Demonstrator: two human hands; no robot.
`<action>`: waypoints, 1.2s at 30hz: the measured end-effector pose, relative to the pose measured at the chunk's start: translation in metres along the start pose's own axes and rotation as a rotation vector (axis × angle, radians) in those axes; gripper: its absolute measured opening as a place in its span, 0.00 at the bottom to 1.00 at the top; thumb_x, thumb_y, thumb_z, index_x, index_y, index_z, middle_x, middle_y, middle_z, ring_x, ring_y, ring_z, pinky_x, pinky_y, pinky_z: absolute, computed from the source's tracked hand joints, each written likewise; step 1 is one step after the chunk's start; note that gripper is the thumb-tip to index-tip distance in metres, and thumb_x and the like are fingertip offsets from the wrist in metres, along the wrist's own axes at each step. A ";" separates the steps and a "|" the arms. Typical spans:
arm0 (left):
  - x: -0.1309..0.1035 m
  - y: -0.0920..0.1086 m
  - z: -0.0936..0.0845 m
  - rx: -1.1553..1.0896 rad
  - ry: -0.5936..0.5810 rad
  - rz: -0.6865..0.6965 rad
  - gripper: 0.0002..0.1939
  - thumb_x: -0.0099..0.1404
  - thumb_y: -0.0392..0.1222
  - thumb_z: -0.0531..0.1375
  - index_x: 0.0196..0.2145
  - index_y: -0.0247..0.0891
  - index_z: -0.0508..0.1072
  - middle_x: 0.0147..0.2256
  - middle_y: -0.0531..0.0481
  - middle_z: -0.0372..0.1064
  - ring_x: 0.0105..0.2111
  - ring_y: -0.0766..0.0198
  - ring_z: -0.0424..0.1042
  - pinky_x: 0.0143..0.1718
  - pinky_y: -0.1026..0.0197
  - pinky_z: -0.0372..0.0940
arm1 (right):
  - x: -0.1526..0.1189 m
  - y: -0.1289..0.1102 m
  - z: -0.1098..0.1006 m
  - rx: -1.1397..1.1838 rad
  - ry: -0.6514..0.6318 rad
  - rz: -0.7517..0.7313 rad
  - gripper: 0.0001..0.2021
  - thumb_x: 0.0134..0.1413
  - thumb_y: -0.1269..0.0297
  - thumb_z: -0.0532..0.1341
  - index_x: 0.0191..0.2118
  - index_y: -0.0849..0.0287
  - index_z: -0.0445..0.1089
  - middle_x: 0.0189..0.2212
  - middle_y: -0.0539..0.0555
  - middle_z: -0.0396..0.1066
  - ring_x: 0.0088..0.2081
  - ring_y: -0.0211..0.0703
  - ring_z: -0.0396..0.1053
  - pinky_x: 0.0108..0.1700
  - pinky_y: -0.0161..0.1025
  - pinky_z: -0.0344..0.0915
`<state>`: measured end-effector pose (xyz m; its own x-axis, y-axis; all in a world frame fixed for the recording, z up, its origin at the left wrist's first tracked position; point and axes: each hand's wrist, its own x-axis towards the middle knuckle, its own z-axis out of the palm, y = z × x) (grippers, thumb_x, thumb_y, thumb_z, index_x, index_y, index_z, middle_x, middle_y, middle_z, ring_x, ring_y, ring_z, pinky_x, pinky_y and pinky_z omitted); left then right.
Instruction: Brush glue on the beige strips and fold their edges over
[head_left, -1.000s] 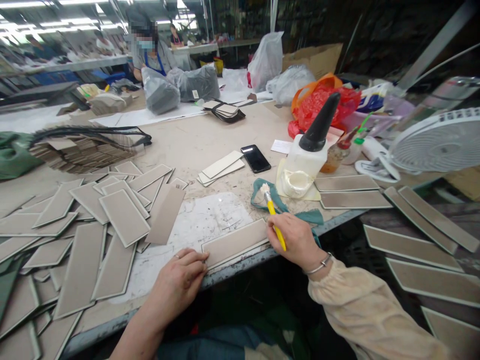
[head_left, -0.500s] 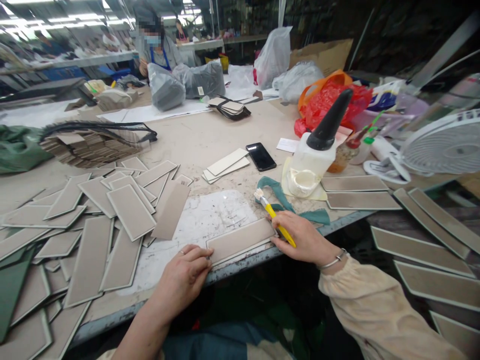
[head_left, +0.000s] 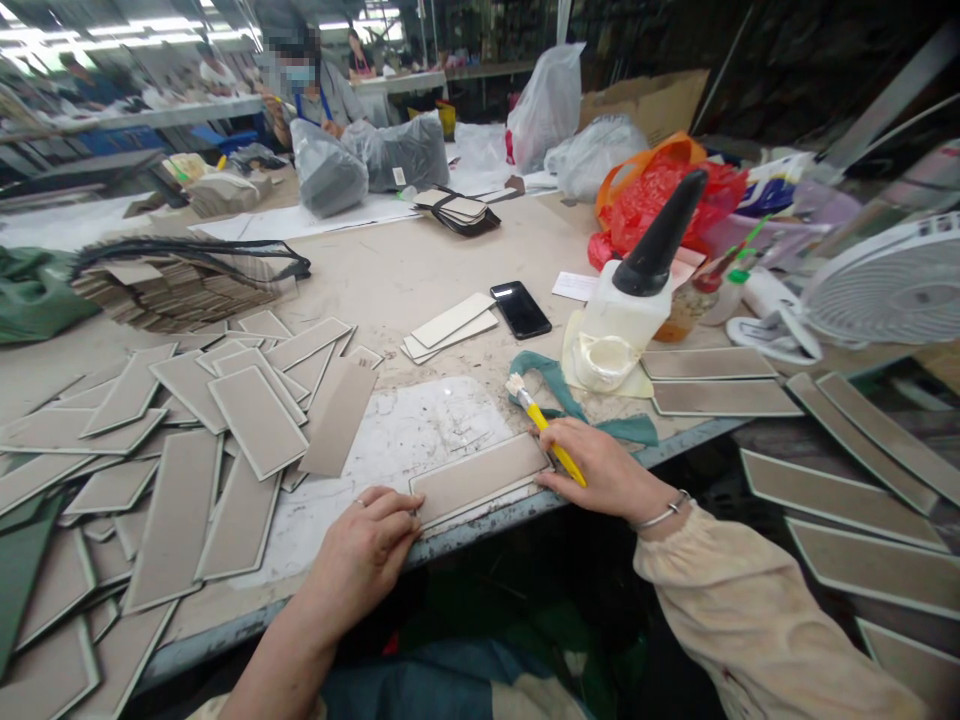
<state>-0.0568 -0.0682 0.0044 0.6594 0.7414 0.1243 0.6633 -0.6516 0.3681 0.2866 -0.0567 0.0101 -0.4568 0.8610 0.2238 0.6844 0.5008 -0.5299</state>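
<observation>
A flat beige strip (head_left: pixel 480 478) with a pale edge lies along the front edge of the table, over a second pale layer. My left hand (head_left: pixel 375 535) pinches its left end between thumb and fingers. In my right hand (head_left: pixel 600 468) is a yellow-handled brush (head_left: pixel 534 412), its pale bristles pointing up and away to the left. The fingertips of that hand also touch the strip's right end. Behind the brush, a teal cloth strip (head_left: pixel 551 375) curls beside a white plastic bottle (head_left: pixel 611 325) with a black cone on top.
Many similar pieces (head_left: pixel 259 420) are heaped at left, beside a bound stack (head_left: pixel 180 285). More strips (head_left: pixel 847 500) lie at right. A phone (head_left: pixel 520 310), a white fan (head_left: pixel 892 285) and a red bag (head_left: pixel 667 205) stand farther back. A masked person (head_left: pixel 311 100) sits across the table.
Both hands keep their hold on the strip and brush, with hardly any movement. The view has shifted slightly. Across the table, the other person's hands have moved.
</observation>
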 end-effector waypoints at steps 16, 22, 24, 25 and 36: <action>0.002 0.005 -0.002 -0.013 -0.018 -0.034 0.11 0.66 0.34 0.54 0.32 0.41 0.75 0.44 0.50 0.73 0.43 0.60 0.68 0.44 0.56 0.67 | 0.001 0.002 0.001 -0.011 0.014 -0.013 0.12 0.51 0.66 0.65 0.39 0.56 0.63 0.41 0.57 0.68 0.47 0.49 0.65 0.48 0.45 0.65; 0.005 0.013 0.000 0.014 0.020 -0.073 0.08 0.67 0.38 0.55 0.34 0.39 0.73 0.41 0.48 0.73 0.42 0.59 0.68 0.45 0.55 0.66 | 0.001 0.003 0.001 -0.044 -0.002 -0.022 0.11 0.51 0.65 0.65 0.39 0.57 0.63 0.40 0.57 0.68 0.46 0.50 0.66 0.47 0.46 0.65; 0.007 0.014 0.002 0.041 0.036 -0.057 0.07 0.68 0.39 0.55 0.38 0.39 0.73 0.39 0.48 0.73 0.40 0.59 0.68 0.44 0.55 0.65 | 0.002 0.003 0.001 -0.061 -0.006 -0.033 0.11 0.51 0.65 0.65 0.38 0.57 0.63 0.40 0.57 0.69 0.47 0.50 0.66 0.48 0.46 0.65; 0.008 0.014 0.003 0.060 0.040 -0.047 0.08 0.68 0.40 0.55 0.40 0.39 0.73 0.38 0.48 0.73 0.39 0.60 0.68 0.45 0.55 0.65 | 0.002 0.003 0.001 -0.070 -0.005 -0.039 0.10 0.52 0.65 0.65 0.38 0.57 0.64 0.40 0.57 0.69 0.47 0.50 0.66 0.48 0.46 0.65; 0.021 0.035 0.001 0.358 -0.056 -0.106 0.13 0.66 0.37 0.55 0.45 0.48 0.74 0.33 0.50 0.69 0.36 0.56 0.68 0.55 0.31 0.53 | 0.001 -0.017 0.002 -0.190 0.078 -0.098 0.06 0.55 0.67 0.61 0.39 0.57 0.65 0.40 0.59 0.71 0.49 0.52 0.67 0.51 0.51 0.64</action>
<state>-0.0193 -0.0761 0.0188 0.5921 0.8044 0.0485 0.8041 -0.5937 0.0300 0.2735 -0.0647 0.0172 -0.4862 0.8079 0.3330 0.7368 0.5839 -0.3407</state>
